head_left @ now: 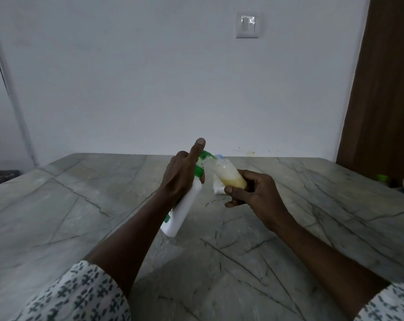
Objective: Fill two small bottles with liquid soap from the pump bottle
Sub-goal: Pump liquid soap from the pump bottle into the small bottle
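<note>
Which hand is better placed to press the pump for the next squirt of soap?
The left hand: it grips the pump bottle, index finger raised above the green pump. The right hand is busy holding the small bottle at the nozzle.

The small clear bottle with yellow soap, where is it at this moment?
In the head view, the small clear bottle is near the centre, tilted, held above the table in the right hand, its mouth at the green nozzle of the pump bottle held by the left hand.

tabletop (103,205): veined grey stone, smooth, matt | pump bottle (182,209): white opaque plastic, green plastic pump | small bottle (230,174): translucent plastic | sleeve (75,295): printed cloth
</note>
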A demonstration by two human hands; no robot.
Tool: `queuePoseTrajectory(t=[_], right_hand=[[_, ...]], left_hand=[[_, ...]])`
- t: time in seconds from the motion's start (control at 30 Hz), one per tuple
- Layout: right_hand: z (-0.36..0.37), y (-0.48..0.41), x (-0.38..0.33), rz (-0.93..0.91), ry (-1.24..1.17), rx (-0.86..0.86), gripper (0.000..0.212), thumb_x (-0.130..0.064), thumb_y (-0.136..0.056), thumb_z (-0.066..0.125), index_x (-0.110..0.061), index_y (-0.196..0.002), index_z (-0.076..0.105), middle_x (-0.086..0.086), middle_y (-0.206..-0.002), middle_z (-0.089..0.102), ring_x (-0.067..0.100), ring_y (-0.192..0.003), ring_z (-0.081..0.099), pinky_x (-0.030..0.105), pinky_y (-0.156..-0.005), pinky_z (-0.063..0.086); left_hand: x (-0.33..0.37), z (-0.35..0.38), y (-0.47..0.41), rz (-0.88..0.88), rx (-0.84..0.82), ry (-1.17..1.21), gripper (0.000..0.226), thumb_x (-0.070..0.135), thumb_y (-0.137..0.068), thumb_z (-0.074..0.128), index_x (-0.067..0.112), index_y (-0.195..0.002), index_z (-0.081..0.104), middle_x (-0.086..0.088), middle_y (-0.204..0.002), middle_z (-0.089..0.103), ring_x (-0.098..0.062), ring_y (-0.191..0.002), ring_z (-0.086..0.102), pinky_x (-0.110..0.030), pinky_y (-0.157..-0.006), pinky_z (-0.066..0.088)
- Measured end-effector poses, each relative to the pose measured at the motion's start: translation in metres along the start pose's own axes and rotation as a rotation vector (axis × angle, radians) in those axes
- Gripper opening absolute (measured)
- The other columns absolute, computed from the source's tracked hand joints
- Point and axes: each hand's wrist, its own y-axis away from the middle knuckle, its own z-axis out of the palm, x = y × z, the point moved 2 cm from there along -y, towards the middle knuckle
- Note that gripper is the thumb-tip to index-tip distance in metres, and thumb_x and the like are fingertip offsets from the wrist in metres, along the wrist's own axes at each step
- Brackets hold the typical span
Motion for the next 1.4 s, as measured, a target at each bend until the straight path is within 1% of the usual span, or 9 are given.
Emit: queuePoseTrajectory(t=[0.1, 0.2, 0.33, 0.5, 0.7, 0.9, 1.07, 1.23, 1.4], right_hand=[[0.000, 0.000, 0.000, 0.002, 0.007, -0.006, 0.054, -0.005, -0.078, 0.078, 0.000, -0.129, 0.060, 0.018, -0.108, 0.070, 0.032, -0.068, 0.073, 0.047, -0.069, 0.062], [0.001, 0.001, 0.000, 0.002, 0.013, -0.015, 0.054, -0.006, -0.078, 0.078, 0.000, -0.128, 0.060, 0.018, -0.106, 0.071, 0.032, -0.067, 0.073, 0.045, -0.069, 0.062], [0.002, 0.002, 0.000, 0.003, 0.021, -0.030, 0.053, -0.005, -0.077, 0.078, 0.000, -0.127, 0.061, 0.018, -0.103, 0.071, 0.031, -0.065, 0.072, 0.044, -0.068, 0.062], [0.003, 0.002, -0.001, 0.003, 0.002, -0.025, 0.052, -0.005, -0.078, 0.078, -0.001, -0.126, 0.062, 0.018, -0.101, 0.072, 0.033, -0.066, 0.072, 0.044, -0.067, 0.062], [0.001, 0.000, -0.001, 0.002, -0.016, 0.000, 0.052, -0.005, -0.078, 0.077, 0.000, -0.127, 0.060, 0.018, -0.103, 0.070, 0.029, -0.066, 0.072, 0.045, -0.068, 0.062], [0.001, 0.001, 0.000, 0.004, 0.006, -0.012, 0.053, -0.005, -0.078, 0.078, 0.000, -0.127, 0.061, 0.018, -0.104, 0.071, 0.032, -0.066, 0.072, 0.046, -0.068, 0.062], [0.003, 0.002, 0.000, 0.011, 0.002, -0.024, 0.049, -0.004, -0.077, 0.078, -0.003, -0.124, 0.063, 0.019, -0.101, 0.072, 0.033, -0.067, 0.072, 0.042, -0.066, 0.062], [0.004, 0.003, -0.001, 0.013, -0.039, -0.028, 0.050, -0.002, -0.077, 0.077, -0.001, -0.125, 0.062, 0.020, -0.103, 0.071, 0.036, -0.071, 0.072, 0.042, -0.067, 0.062], [0.002, 0.001, -0.002, 0.008, -0.063, -0.006, 0.050, -0.002, -0.078, 0.077, 0.002, -0.126, 0.061, 0.021, -0.104, 0.070, 0.035, -0.074, 0.073, 0.043, -0.067, 0.062]], left_hand=[[0.003, -0.001, 0.000, -0.011, 0.025, -0.031, 0.078, 0.067, -0.089, 0.034, 0.009, -0.046, 0.064, -0.010, -0.053, 0.067, -0.027, -0.061, 0.065, -0.052, -0.090, 0.052], [0.004, 0.000, 0.000, 0.010, 0.061, -0.052, 0.066, 0.046, -0.095, 0.037, 0.011, -0.043, 0.060, -0.005, -0.051, 0.066, -0.028, -0.062, 0.062, -0.051, -0.089, 0.051], [0.004, 0.000, -0.001, 0.047, 0.092, -0.083, 0.049, 0.031, -0.090, 0.034, 0.007, -0.053, 0.055, 0.002, -0.049, 0.064, -0.038, -0.070, 0.060, -0.054, -0.086, 0.049], [-0.006, 0.001, -0.004, 0.039, 0.064, -0.003, 0.055, 0.048, -0.087, 0.028, 0.023, -0.049, 0.058, 0.002, -0.054, 0.066, -0.041, -0.081, 0.059, -0.059, -0.093, 0.045], [-0.002, 0.002, -0.002, -0.006, 0.026, -0.003, 0.085, 0.078, -0.086, 0.028, 0.012, -0.047, 0.064, -0.010, -0.056, 0.068, -0.027, -0.061, 0.066, -0.057, -0.090, 0.052], [0.002, 0.001, -0.002, -0.002, 0.070, -0.063, 0.069, 0.055, -0.090, 0.036, 0.011, -0.043, 0.062, -0.005, -0.051, 0.065, -0.027, -0.063, 0.062, -0.051, -0.090, 0.051], [0.004, 0.002, -0.002, 0.023, 0.095, -0.090, 0.055, 0.039, -0.086, 0.035, 0.000, -0.053, 0.058, -0.001, -0.049, 0.064, -0.034, -0.065, 0.059, -0.053, -0.085, 0.051], [-0.004, 0.000, -0.004, 0.054, 0.093, -0.041, 0.058, 0.048, -0.088, 0.028, 0.019, -0.047, 0.058, -0.001, -0.056, 0.067, -0.035, -0.076, 0.061, -0.056, -0.091, 0.047], [-0.004, 0.002, -0.004, 0.037, 0.060, -0.025, 0.086, 0.079, -0.086, 0.025, 0.012, -0.048, 0.065, -0.006, -0.056, 0.069, -0.028, -0.065, 0.066, -0.052, -0.090, 0.052]])
